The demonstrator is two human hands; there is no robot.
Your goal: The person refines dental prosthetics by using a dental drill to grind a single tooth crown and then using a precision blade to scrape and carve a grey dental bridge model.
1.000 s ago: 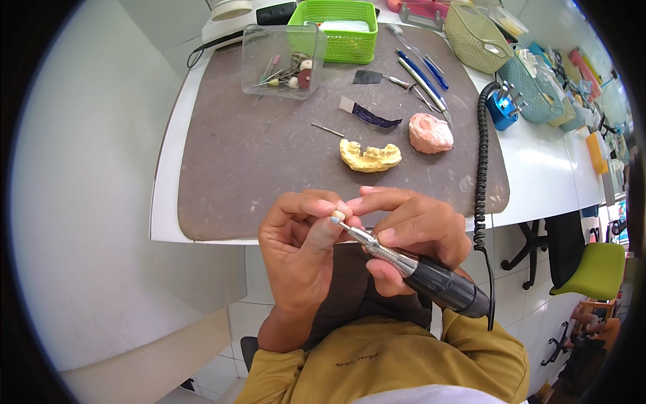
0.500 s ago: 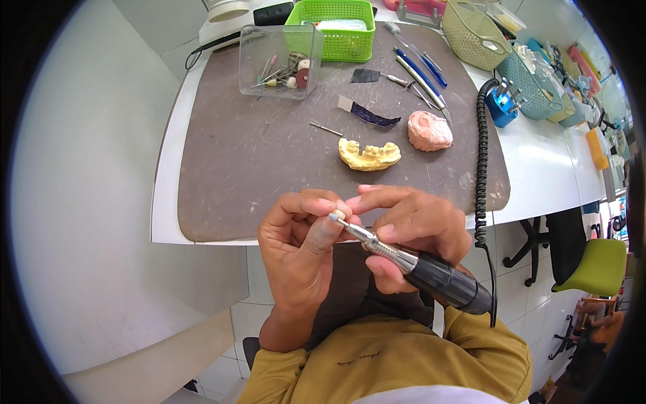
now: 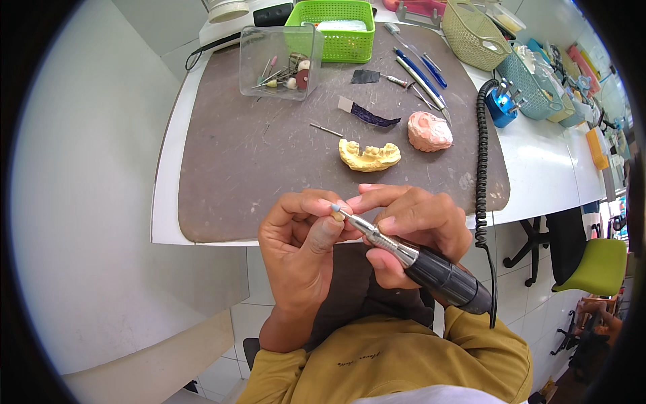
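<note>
My left hand (image 3: 293, 252) pinches a small cream tooth-shaped piece (image 3: 338, 217) between thumb and fingers. My right hand (image 3: 420, 222) grips a black-and-silver rotary handpiece (image 3: 444, 279), its light-blue tip (image 3: 335, 208) at the upper part of the piece; whether they touch I cannot tell. Beyond my hands on the brown mat (image 3: 229, 188) lie a yellow dental cast (image 3: 370, 160), a pink lump-shaped cast (image 3: 429, 135), a thin metal rod (image 3: 326, 128) and a dark purple strip (image 3: 373, 116). The coiled cord (image 3: 482, 175) hangs from the mat's right side past my right hand.
A clear box of burs (image 3: 262, 64), green basket (image 3: 350, 40), pens and instruments (image 3: 420, 75) stand or lie at the back. Baskets (image 3: 474, 40) and a blue bur holder (image 3: 503, 106) line the right. A green chair (image 3: 592, 266) and a partly visible person (image 3: 609, 323) are at right.
The handpiece's tip has shifted slightly upward, from the front of the cream piece to its upper part. My right thumb has moved slightly. The casts and tools on the mat stay put.
</note>
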